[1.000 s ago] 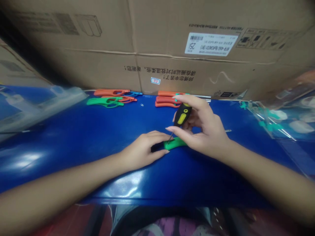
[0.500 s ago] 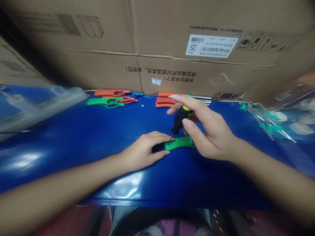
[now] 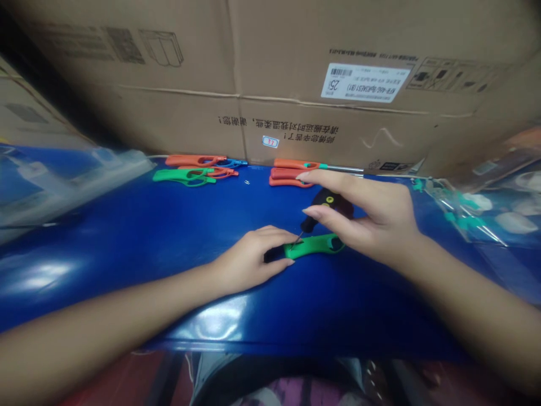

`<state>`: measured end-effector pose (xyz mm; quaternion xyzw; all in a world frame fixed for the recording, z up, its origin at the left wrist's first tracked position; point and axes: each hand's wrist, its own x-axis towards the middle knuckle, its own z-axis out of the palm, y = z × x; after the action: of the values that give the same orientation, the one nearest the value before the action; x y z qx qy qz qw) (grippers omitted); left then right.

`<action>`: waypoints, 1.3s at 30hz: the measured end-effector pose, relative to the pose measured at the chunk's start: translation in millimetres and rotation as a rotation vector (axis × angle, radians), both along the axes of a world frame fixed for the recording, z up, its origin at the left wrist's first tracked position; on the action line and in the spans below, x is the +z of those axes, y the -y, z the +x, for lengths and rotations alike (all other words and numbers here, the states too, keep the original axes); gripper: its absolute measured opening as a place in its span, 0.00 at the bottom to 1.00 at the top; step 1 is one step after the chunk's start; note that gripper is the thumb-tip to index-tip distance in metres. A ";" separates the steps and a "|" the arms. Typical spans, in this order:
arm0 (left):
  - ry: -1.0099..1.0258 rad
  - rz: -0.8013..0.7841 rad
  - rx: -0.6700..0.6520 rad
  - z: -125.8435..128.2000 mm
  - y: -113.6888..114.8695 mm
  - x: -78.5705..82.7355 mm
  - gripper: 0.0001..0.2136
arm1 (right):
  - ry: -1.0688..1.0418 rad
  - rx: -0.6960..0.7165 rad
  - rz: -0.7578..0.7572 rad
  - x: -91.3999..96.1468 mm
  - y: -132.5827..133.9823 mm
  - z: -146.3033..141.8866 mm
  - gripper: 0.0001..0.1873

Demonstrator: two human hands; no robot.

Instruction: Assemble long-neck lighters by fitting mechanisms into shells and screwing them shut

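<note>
Pinning green handle [image 3: 315, 246] on desk [image 3: 127, 237], left grip [image 3: 249, 262] closed over its end, right grip [image 3: 380, 217] holding screwdriver [image 3: 327, 201], tip on handle.

Small assembly workshop: blue workbench [image 3: 127, 248], stacked shipping cartons [image 3: 296, 84] behind, batches of orange and green plastic handles [image 3: 194, 169], bagged parts [image 3: 477, 208].

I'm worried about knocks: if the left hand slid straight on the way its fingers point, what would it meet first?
The green handle, whose near end the left hand seems to touch; the screwdriver tip sits right there, though depth is unclear.
</note>
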<state>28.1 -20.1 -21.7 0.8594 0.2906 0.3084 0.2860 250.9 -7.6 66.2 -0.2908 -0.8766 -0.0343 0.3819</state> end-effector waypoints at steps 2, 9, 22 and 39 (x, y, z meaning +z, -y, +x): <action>0.007 -0.002 -0.004 -0.1 -0.3 -0.7 0.18 | 0.015 -0.043 0.057 -2.5 0.5 -1.7 0.19; 0.000 -0.009 0.005 -0.5 -0.5 -2.1 0.18 | -0.068 0.037 -0.091 -1.5 4.3 -7.1 0.16; 0.041 -0.002 0.013 1.5 -1.6 -2.9 0.17 | -0.073 0.002 0.025 -2.1 11.4 5.8 0.17; 0.022 -0.002 -0.002 2.6 -1.7 -2.6 0.17 | -0.128 0.114 -0.161 -5.5 10.0 -1.4 0.20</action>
<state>30.7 -18.3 -24.3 0.8560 0.2868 0.3173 0.2903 249.5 -17.6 60.7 -0.2719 -0.8655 0.0768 0.4137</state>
